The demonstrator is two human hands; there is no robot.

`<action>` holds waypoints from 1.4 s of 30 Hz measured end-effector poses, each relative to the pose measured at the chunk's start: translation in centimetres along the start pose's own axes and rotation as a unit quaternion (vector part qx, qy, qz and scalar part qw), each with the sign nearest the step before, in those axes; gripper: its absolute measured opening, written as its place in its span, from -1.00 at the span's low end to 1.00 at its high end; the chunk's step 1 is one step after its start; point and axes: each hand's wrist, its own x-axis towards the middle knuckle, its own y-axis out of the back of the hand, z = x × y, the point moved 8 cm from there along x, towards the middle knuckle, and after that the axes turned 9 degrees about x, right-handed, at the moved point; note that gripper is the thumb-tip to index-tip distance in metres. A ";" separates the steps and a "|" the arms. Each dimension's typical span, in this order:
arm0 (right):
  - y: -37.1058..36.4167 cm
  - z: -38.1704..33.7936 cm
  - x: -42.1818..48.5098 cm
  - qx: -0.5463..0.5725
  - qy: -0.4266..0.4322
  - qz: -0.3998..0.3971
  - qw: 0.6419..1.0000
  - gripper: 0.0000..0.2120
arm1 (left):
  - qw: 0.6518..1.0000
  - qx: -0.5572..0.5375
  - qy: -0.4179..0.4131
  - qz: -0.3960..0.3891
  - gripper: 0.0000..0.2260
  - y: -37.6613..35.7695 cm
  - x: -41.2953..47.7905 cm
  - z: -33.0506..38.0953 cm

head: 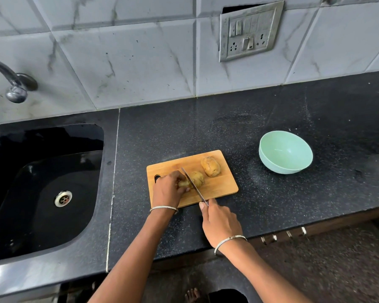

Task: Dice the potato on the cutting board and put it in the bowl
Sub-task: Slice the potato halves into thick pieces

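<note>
Right hand (pixel 220 219) gripping knife (pixel 194 185), blade across potato (pixel 195 179) on cutting board (pixel 219 186); left hand (pixel 166 190) clamped over potato's end. Second potato (pixel 211 166) beside; bowl (pixel 285 152) well apart, right.

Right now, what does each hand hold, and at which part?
The right hand grips the knife by its handle end. The left hand holds the left end of the potato being cut, pressed on the cutting board.
</note>
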 end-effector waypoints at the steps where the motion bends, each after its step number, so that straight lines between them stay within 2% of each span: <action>1: 0.0 -0.2 0.0 -0.007 0.003 0.003 1.000 -0.65 | 1.000 0.001 -0.004 0.000 -0.76 0.0 0.0 0.0; 11: -1.2 -1.0 0.5 -0.060 -0.020 0.012 0.998 -0.67 | 1.000 0.018 -0.018 -0.003 -0.85 0.4 0.2 0.5; 17: -2.0 -1.8 2.8 -0.037 -0.041 -0.006 0.998 -0.74 | 1.000 0.008 -0.011 -0.017 -0.85 0.3 0.5 0.4; 29: -2.9 -0.4 1.6 -0.054 -0.046 -0.008 0.997 -0.66 | 1.000 0.004 -0.016 -0.008 -0.83 0.4 0.3 0.2; 42: -2.9 0.8 -0.3 -0.042 -0.041 -0.005 0.998 -0.67 | 1.000 0.018 -0.008 -0.004 -0.83 0.8 0.0 0.3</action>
